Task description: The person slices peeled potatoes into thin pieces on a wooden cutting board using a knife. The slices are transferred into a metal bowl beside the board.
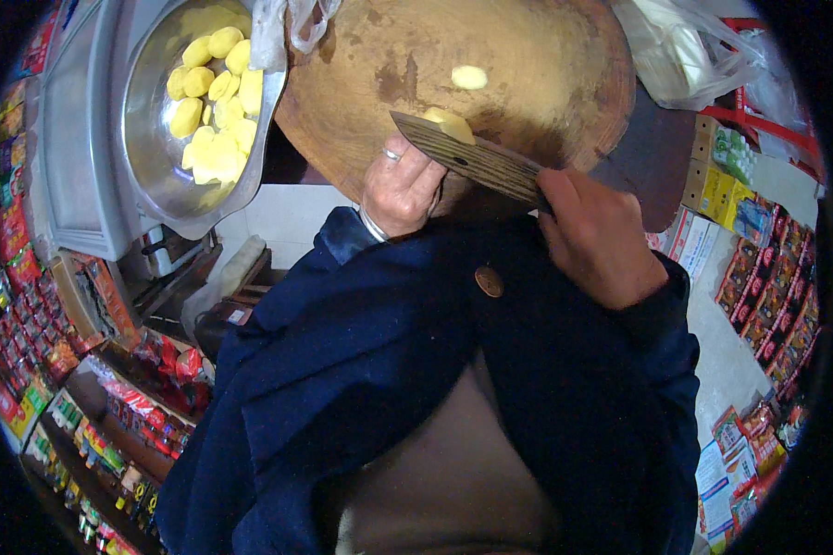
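Note:
My right hand (600,232) grips the handle of a broad kitchen knife (489,165), whose dark, streaked blade slants up to the left over a round wooden chopping block (541,41). Just past the blade, and partly covered by it, is a piece of peeled yellow potato (450,123). My left hand (402,187), wearing a ring and a bracelet, is curled on the near side of the blade close to its tip. The blade hides some of its fingertips, so any hold on the potato is unclear. One pale potato slice (469,78) lies flat farther back on the block.
Left of the block, a metal basin (149,118) contains several peeled potatoes (198,82) and cut pieces (215,158). Clear plastic bags (687,52) are at the back right. Shelves of packaged goods (24,277) line the left, with more packets (763,291) on the right.

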### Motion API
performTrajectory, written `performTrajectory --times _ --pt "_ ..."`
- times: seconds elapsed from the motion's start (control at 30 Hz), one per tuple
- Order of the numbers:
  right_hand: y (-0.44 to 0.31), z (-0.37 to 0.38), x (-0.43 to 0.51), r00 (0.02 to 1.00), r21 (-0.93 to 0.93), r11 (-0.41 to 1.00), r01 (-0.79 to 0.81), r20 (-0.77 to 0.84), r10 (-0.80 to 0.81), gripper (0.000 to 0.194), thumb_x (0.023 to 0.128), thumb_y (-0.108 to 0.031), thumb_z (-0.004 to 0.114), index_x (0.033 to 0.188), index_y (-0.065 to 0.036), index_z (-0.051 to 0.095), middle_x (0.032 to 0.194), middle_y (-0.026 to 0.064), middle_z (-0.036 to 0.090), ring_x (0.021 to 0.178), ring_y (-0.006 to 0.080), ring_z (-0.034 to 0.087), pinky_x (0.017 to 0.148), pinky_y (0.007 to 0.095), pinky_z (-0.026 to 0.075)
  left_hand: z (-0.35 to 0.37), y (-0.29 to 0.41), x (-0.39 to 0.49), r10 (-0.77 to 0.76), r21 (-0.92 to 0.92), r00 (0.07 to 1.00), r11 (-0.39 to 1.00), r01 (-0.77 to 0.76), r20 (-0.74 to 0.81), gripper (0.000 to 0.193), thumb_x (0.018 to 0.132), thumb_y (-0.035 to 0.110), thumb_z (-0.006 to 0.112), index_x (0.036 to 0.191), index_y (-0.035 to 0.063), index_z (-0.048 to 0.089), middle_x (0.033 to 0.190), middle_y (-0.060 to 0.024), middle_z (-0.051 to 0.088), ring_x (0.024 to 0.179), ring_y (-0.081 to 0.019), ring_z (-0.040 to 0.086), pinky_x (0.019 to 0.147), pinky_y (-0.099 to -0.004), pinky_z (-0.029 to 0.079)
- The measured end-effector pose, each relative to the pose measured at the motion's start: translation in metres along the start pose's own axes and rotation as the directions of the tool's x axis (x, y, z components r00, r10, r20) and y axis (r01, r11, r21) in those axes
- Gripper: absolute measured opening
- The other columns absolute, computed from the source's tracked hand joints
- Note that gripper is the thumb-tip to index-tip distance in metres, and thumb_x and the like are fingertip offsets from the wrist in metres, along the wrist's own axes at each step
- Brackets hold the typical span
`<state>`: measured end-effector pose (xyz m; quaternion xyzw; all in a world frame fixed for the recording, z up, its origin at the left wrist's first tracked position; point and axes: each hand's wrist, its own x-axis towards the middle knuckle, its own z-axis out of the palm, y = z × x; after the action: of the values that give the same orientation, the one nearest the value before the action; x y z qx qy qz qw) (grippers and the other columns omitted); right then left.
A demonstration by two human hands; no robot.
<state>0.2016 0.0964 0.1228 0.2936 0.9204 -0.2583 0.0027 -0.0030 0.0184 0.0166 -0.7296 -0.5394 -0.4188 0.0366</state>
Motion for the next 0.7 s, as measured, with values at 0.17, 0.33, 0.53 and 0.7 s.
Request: performTrajectory --times 0.17,0.33,0.53,0.7 --pt "0.0024 -0.0013 -0.0015 0.999 -0.002 0.999 0.035 -0.002 -0.035 0.018 0.078 -0.007 0.058 0.091 -0.004 0.047 0.079 0.0135 0.055 0.069 0.0339 0.06 0.055 0.0437 0.048 0.0012 -0.0011 -0.0051 -0.012 -0.008 1.0 1.0 0.012 0.007 0.034 0.053 -0.003 0.064 0.088 -0.0049 0.067 0.093 -0.0168 0.064 0.089 -0.0357 0.061 0.074 -0.0385 0.052" --pt "0.0056 0.0002 -0.0005 0.999 0.022 0.999 0.033 0.004 -0.034 0.02 0.077 -0.007 0.06 0.092 -0.004 0.047 0.078 0.0137 0.054 0.068 0.0341 0.06 0.054 0.0433 0.048 -0.0007 -0.0024 -0.0062 -0.02 -0.022 0.998 1.0 0.021 0.051 0.035 0.057 -0.003 0.069 0.093 -0.0037 0.068 0.096 -0.0172 0.066 0.091 -0.0367 0.061 0.077 -0.0408 0.05" --pt "0.0057 -0.0012 0.0014 0.999 0.037 0.999 0.036 0.018 -0.037 0.02 0.077 -0.008 0.061 0.091 -0.004 0.047 0.077 0.0137 0.054 0.068 0.0343 0.06 0.054 0.0434 0.048 0.0006 -0.0028 -0.0003 0.014 -0.011 1.0 1.0 -0.014 -0.009 0.03 0.051 -0.003 0.062 0.081 -0.005 0.066 0.09 -0.0163 0.064 0.087 -0.0333 0.061 0.072 -0.0366 0.052" --pt "0.0053 -0.0005 0.0047 0.999 0.026 0.999 0.031 0.034 -0.032 0.019 0.077 -0.007 0.06 0.09 -0.003 0.047 0.078 0.0135 0.056 0.067 0.034 0.06 0.054 0.0435 0.048 0.0007 -0.0035 -0.0008 0.017 -0.007 1.0 1.0 -0.017 -0.023 0.03 0.05 -0.003 0.061 0.08 -0.0041 0.066 0.09 -0.0162 0.064 0.085 -0.0333 0.061 0.07 -0.0367 0.052"
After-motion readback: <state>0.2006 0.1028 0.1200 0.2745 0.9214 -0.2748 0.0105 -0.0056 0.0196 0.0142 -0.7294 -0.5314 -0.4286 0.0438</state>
